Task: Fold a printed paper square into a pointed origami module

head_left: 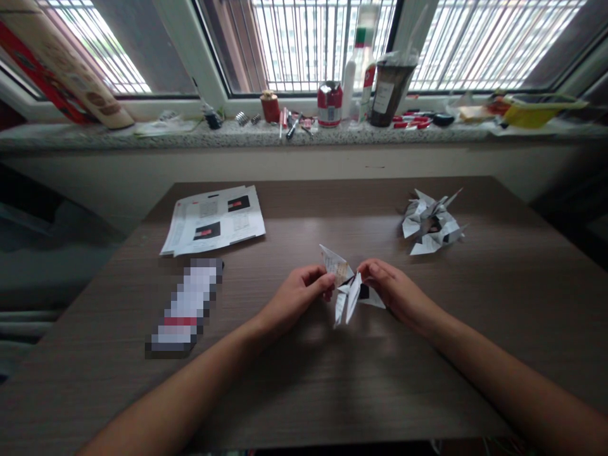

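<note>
Above the middle of the table, an origami paper crane (350,294) made of printed paper is held between my two hands. Two narrow folded points face toward me, and wing-like flaps spread to both sides. My left hand (308,284) pinches its left side between thumb and fingers. On the other side, my right hand (393,284) is closed on its right part, with the fingertips near the top fold. Farther back on the right lies a cluster of folded paper pieces (433,221) with pointed flaps.
Printed sheets (213,220) are stacked at the table's back left. A pixelated phone-like object (185,307) lies nearer, beside my left forearm. Along the windowsill (266,136) stand a red can (329,104), a dark drink cup (390,92), a bottle and small items.
</note>
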Available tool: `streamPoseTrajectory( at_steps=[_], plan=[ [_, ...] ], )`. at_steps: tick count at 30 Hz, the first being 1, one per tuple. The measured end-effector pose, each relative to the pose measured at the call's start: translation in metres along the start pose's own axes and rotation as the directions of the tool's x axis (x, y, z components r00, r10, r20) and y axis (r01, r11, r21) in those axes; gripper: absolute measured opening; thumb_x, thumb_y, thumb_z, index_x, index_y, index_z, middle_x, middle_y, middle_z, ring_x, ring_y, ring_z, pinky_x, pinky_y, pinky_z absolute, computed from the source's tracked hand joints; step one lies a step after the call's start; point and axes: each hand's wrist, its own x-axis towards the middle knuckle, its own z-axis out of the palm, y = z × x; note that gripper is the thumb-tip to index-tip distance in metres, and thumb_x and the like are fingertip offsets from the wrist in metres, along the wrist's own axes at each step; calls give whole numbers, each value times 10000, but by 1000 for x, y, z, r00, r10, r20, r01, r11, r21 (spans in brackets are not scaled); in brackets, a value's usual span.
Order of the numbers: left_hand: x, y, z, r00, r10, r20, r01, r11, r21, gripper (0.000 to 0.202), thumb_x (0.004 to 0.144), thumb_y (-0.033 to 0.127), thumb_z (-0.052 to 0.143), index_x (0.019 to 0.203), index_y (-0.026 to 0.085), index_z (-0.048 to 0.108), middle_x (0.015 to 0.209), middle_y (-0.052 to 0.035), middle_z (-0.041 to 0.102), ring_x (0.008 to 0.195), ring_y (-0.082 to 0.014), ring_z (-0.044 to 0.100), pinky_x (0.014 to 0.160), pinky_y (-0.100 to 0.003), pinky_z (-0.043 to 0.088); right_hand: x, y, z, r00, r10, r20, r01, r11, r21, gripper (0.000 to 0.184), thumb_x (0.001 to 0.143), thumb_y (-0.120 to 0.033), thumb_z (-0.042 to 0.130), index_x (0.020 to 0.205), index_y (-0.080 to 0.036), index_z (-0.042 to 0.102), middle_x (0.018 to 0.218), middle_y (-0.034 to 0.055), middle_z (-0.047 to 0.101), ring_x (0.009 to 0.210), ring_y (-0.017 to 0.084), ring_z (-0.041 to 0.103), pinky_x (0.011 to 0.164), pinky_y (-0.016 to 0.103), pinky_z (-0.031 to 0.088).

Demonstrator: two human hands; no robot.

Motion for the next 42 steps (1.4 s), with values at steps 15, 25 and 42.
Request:
streamPoseTrajectory(
  at_steps=[15,25,42],
  plan=[
    [-1,2,4,1000,-7,-12,7,1000,21,403,935,520,668,783,147,644,710,-3,589,644,-127,499,642,-241,386,-4,-6,3,999,20,31,-15,987,-158,249,894,-449,740,857,-205,708,790,12,631,688,151,498,648,299,378],
    [0,0,2,999,-8,35,5,996,84,417,963,521,624,778,148,631,706,2,570,642,-126,486,633,-240,378,-1,-2,1,998,31,53,-25,994,-107,276,879,-467,752,837,-199,696,781,15,635,685,151,499,653,301,381],
    [-4,-2,7,973,230,4,-227,956,188,233,971,336,679,1156,197,655,1152,-89,695,1054,-220,673,933,-373,552,3,-1,-10,997,55,-48,-51,996,68,278,865,-448,773,913,-188,687,776,6,617,648,129,496,604,282,378]
  ],
)
